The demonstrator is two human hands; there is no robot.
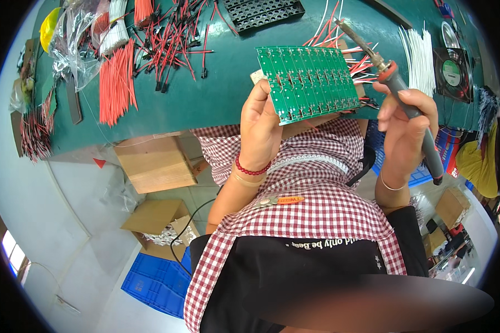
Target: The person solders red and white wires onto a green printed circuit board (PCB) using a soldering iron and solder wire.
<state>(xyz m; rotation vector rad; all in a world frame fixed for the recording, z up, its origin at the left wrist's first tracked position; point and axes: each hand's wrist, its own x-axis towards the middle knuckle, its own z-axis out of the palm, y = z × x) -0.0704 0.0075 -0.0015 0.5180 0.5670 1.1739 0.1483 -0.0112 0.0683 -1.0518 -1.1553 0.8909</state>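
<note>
My left hand (261, 119) grips the near left corner of a green circuit board panel (311, 83), thumb on its face, holding it tilted above the bench's front edge. Rows of small solder points and several repeated sections cover the panel. In my right hand (405, 127) is a grey soldering iron (403, 91) with an orange-red collar; its metal tip points up and to the left, apart from the board. Red and white wires (364, 66) stick out beyond the board's right side; whether they join it is hidden.
On the green bench (205, 100) lie bundles of red wires (116, 83), loose black-ended red leads (169, 41), white wires (418, 58) and a black perforated tray (264, 11). A black fan (453, 75) sits at the right. Below are a wooden stool (155, 164), a cardboard box (158, 219) and a blue crate (155, 283).
</note>
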